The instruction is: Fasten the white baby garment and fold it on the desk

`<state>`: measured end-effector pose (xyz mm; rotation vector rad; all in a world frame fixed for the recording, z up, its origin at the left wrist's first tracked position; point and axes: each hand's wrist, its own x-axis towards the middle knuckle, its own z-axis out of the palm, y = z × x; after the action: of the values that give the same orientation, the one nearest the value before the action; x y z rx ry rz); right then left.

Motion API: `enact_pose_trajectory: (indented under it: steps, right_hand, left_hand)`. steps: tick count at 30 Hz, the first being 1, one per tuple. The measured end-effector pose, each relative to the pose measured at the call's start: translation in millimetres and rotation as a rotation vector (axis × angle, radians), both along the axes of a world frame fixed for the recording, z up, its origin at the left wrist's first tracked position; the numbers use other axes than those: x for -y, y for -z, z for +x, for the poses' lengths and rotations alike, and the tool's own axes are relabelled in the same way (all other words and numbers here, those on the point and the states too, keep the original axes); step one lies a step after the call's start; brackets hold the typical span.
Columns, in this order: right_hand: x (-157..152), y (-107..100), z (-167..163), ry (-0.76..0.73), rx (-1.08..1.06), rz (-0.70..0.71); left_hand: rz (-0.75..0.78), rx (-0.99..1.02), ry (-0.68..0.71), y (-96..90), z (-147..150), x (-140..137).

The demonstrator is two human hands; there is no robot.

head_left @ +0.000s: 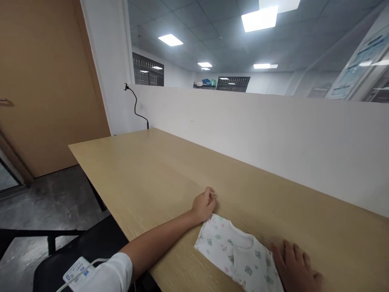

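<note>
A white baby top (243, 255) printed with small animal faces and leaf shapes lies flat on the table, its curved neckline toward the far side. It looks folded, and its lower part runs out of the picture. By its upper left corner is my left hand (205, 205), fingers curled in loosely with nothing visible in them. The heel of that hand is close to the fabric's corner. On the right edge of the top, my right hand (299, 267) rests with its fingers spread, slightly blurred, the thumb beside the cloth.
The light wooden table (146, 170) stretches to the far left, against a white partition (258, 134) with glass above. A black gooseneck holder (135, 105) stands at the far corner. Below left are a black chair (79, 247) and a hanging badge (77, 271).
</note>
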<state>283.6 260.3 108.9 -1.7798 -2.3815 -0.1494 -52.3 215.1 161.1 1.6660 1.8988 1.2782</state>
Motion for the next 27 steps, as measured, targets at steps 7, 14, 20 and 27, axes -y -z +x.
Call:
enact_pose_trajectory:
  steps: [7, 14, 20, 27]
  right_hand:
    - [-2.5, 3.9, -5.5, 0.073, 0.001, 0.02]
    - [4.7, -30.2, -20.7, 0.021, -0.29, 0.14]
    - [13.9, -46.3, -38.3, -0.237, -0.367, 0.073]
    - [14.0, -38.4, -37.4, -0.218, -0.479, -0.017]
  left_hand:
    - [0.049, -0.24, 0.795, 2.8, 41.4, -46.2]
    - [0.034, -0.329, 0.881, -14.5, 23.6, -33.1]
    - [-0.071, -0.329, 0.819, -15.7, 0.0, -21.4]
    - [-0.087, 0.016, 0.771, 0.6, -10.0, -23.3]
